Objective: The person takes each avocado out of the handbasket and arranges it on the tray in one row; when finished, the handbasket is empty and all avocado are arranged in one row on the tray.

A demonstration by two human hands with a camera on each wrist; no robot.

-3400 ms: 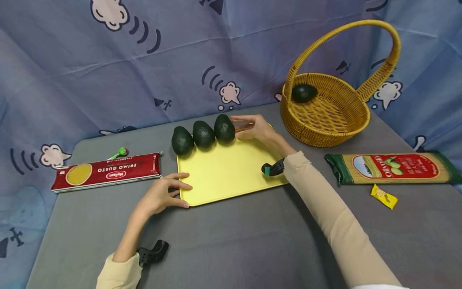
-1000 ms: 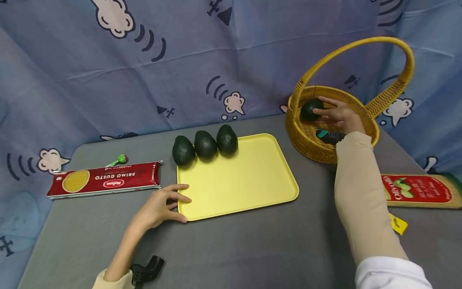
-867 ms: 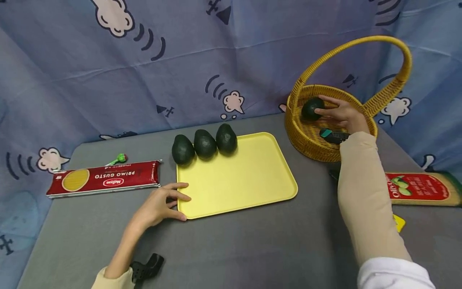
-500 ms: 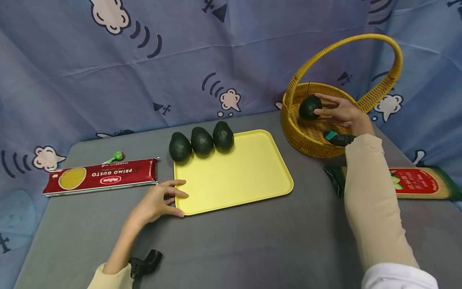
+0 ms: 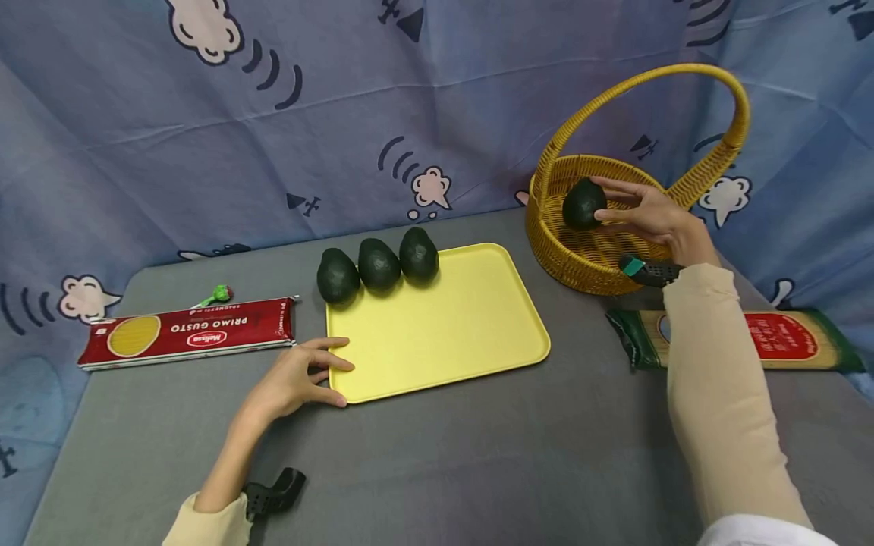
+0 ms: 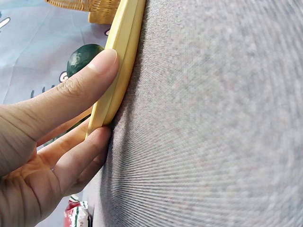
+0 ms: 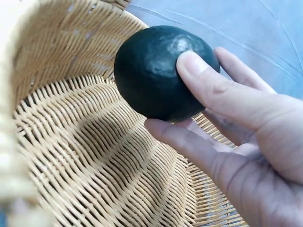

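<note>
In the head view, my right hand (image 5: 652, 216) holds a dark green avocado (image 5: 584, 205) inside the yellow wicker basket (image 5: 573, 262). The right wrist view shows thumb and fingertips around this avocado (image 7: 161, 73), with the woven basket floor (image 7: 94, 151) below and a shadow on it. My left hand (image 5: 293, 383) grips the near left corner of a yellow tray (image 5: 451, 326), its thumb against the front rim and fingers over the left side. Three more avocados stand in a row along the tray's far left edge: left (image 5: 337, 277), middle (image 5: 378, 265) and right (image 5: 419, 256).
A red spaghetti packet (image 5: 191, 334) lies left of the tray, with a green lollipop (image 5: 218, 294) behind it. The basket's tall handle (image 5: 655, 74) arches over the right hand. A green-ended pasta packet (image 5: 785, 340) lies partly under the right forearm. A patterned curtain hangs behind.
My right hand has moved from the rightmost avocado on the tray into the basket, taken hold of the avocado there and raised it slightly. My left hand stays at the tray corner.
</note>
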